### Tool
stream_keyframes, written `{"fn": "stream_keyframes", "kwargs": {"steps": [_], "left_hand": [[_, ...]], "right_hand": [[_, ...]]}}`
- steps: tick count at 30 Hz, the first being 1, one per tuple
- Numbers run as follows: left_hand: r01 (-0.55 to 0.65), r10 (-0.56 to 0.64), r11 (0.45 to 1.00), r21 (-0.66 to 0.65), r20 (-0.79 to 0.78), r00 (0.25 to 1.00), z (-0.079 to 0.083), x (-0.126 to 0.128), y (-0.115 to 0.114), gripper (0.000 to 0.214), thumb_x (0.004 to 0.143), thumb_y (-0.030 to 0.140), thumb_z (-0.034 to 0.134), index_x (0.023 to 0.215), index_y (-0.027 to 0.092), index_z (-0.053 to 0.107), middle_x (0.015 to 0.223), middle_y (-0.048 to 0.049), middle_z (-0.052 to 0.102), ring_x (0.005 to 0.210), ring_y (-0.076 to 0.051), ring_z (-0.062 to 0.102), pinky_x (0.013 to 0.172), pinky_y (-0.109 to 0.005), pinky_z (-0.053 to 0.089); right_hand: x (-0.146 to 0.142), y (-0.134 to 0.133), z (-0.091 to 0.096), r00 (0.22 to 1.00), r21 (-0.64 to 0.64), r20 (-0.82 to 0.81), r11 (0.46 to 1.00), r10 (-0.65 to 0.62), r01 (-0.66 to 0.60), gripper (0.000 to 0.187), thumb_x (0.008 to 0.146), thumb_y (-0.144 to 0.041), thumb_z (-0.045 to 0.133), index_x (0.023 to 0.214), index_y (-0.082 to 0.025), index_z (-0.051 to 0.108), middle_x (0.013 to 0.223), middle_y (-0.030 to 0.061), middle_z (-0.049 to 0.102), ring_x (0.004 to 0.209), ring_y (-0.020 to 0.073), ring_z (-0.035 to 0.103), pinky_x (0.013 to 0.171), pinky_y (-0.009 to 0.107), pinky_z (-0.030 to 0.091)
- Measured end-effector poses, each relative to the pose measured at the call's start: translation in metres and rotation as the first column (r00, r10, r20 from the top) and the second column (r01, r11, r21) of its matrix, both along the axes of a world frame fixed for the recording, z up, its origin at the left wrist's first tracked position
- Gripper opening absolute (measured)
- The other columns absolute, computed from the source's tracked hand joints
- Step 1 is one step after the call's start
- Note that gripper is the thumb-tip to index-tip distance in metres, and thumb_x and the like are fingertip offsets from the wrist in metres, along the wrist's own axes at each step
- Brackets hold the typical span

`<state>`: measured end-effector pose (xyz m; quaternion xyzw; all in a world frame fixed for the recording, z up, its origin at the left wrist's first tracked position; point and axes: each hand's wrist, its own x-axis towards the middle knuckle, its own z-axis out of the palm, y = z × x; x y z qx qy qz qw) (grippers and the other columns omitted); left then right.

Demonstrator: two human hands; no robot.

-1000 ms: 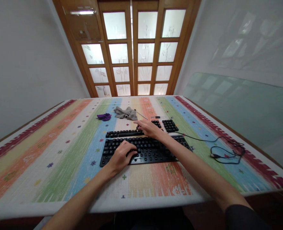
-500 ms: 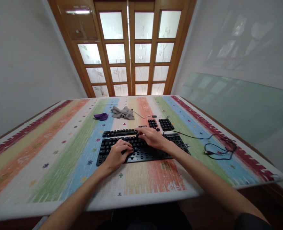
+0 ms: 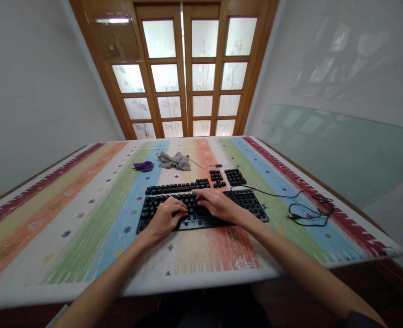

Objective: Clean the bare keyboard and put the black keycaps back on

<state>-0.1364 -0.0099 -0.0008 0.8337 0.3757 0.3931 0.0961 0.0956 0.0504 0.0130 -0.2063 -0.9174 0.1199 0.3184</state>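
A black keyboard (image 3: 251, 202) lies on the striped tablecloth (image 3: 85, 218) in front of me. My left hand (image 3: 163, 217) rests on its left half with the fingers curled down onto the keys. My right hand (image 3: 216, 204) lies over the middle, fingers bent and drawn together at the top rows; what they hold, if anything, is hidden. Just behind the keyboard, a row of loose black keycaps (image 3: 174, 187) is laid out. Two smaller keycap groups (image 3: 235, 176) sit to its right.
The keyboard's black cable (image 3: 307, 212) coils to the right. Farther back lie a grey cloth (image 3: 174, 160), a purple object (image 3: 143, 166), a thin metal rod (image 3: 196, 162) and a small tool (image 3: 218, 166). Wooden glazed doors (image 3: 184, 77) stand behind; a glass panel (image 3: 341, 150) leans at right.
My right hand has drawn back from the loose keycaps behind the keyboard onto the keyboard's upper rows. My left hand stays on the keys. The view has shifted slightly.
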Motion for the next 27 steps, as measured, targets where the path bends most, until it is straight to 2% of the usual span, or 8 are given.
{"fn": "stream_keyframes", "kwargs": {"steps": [3, 7, 10, 13, 17, 23, 27], "left_hand": [[0.009, -0.006, 0.999, 0.034, -0.083, 0.997, 0.001, 0.002, -0.004, 0.012, 0.090, 0.014, 0.059, 0.087, 0.017, 0.070, 0.081, -0.0057, 0.067, 0.081, -0.019, 0.057, 0.072, -0.033, 0.051], [0.029, -0.012, 0.997, 0.078, -0.205, 0.979, 0.003, 0.006, -0.008, 0.019, 0.091, 0.012, 0.052, 0.078, 0.016, 0.065, 0.076, -0.0061, 0.061, 0.078, -0.019, 0.052, 0.071, -0.033, 0.049], [0.023, -0.005, 0.997, 0.074, -0.240, 0.971, 0.007, 0.008, -0.007, 0.017, 0.090, 0.015, 0.054, 0.077, 0.016, 0.064, 0.076, -0.0058, 0.061, 0.078, -0.020, 0.053, 0.072, -0.034, 0.049], [-0.009, 0.022, 0.998, 0.070, -0.183, 0.983, 0.010, 0.010, -0.003, 0.004, 0.087, 0.021, 0.063, 0.086, 0.017, 0.064, 0.085, -0.0056, 0.065, 0.085, -0.021, 0.057, 0.079, -0.036, 0.051], [-0.055, 0.055, 0.998, 0.025, -0.032, 0.998, 0.008, 0.019, 0.002, 0.021, 0.084, 0.024, 0.069, 0.103, 0.018, 0.062, 0.096, -0.0048, 0.068, 0.087, -0.020, 0.064, 0.080, -0.034, 0.054], [-0.032, 0.032, 0.999, -0.024, 0.019, 0.999, 0.003, 0.027, 0.004, 0.016, 0.084, 0.018, 0.068, 0.100, 0.019, 0.064, 0.093, -0.0035, 0.070, 0.085, -0.018, 0.066, 0.079, -0.032, 0.054], [0.006, -0.006, 1.000, 0.001, -0.029, 1.000, 0.003, 0.027, 0.003, 0.012, 0.085, 0.017, 0.066, 0.097, 0.019, 0.067, 0.092, -0.0047, 0.069, 0.088, -0.019, 0.063, 0.080, -0.034, 0.053]], "right_hand": [[0.000, -0.003, 0.001, 1.000, -0.003, 0.008, 1.000, 0.020, -0.020, 0.040, 0.091, -0.011, 0.056, 0.131, -0.015, 0.052, 0.100, 0.0093, 0.070, 0.094, 0.0196, 0.066, 0.086, 0.036, 0.054], [0.001, -0.007, -0.001, 1.000, -0.002, 0.013, 1.000, 0.021, -0.021, 0.042, 0.091, -0.010, 0.056, 0.132, -0.018, 0.051, 0.102, 0.0086, 0.069, 0.095, 0.0194, 0.066, 0.086, 0.036, 0.054], [0.000, -0.008, -0.005, 0.999, 0.003, 0.012, 1.000, 0.030, -0.030, 0.044, 0.091, -0.009, 0.055, 0.133, -0.018, 0.050, 0.105, 0.0097, 0.069, 0.096, 0.0200, 0.067, 0.086, 0.038, 0.055], [-0.001, -0.009, -0.009, 0.999, 0.013, 0.001, 0.999, 0.043, -0.043, 0.043, 0.091, -0.009, 0.055, 0.133, -0.016, 0.051, 0.107, 0.0114, 0.070, 0.097, 0.0212, 0.067, 0.087, 0.039, 0.055], [-0.001, -0.010, -0.012, 0.999, 0.001, -0.019, 0.999, 0.036, -0.036, 0.045, 0.089, -0.008, 0.057, 0.132, -0.019, 0.053, 0.117, 0.0113, 0.068, 0.107, 0.0222, 0.065, 0.091, 0.040, 0.054], [0.000, -0.012, -0.019, 0.999, 0.015, -0.043, 1.000, 0.003, -0.003, 0.044, 0.091, -0.011, 0.056, 0.134, -0.018, 0.050, 0.122, 0.0122, 0.066, 0.111, 0.0227, 0.063, 0.094, 0.040, 0.053], [0.000, -0.014, -0.026, 1.000, 0.093, -0.004, 0.995, -0.026, 0.027, 0.030, 0.094, -0.014, 0.053, 0.123, -0.015, 0.057, 0.107, 0.0119, 0.068, 0.096, 0.0212, 0.065, 0.086, 0.037, 0.054]]}}
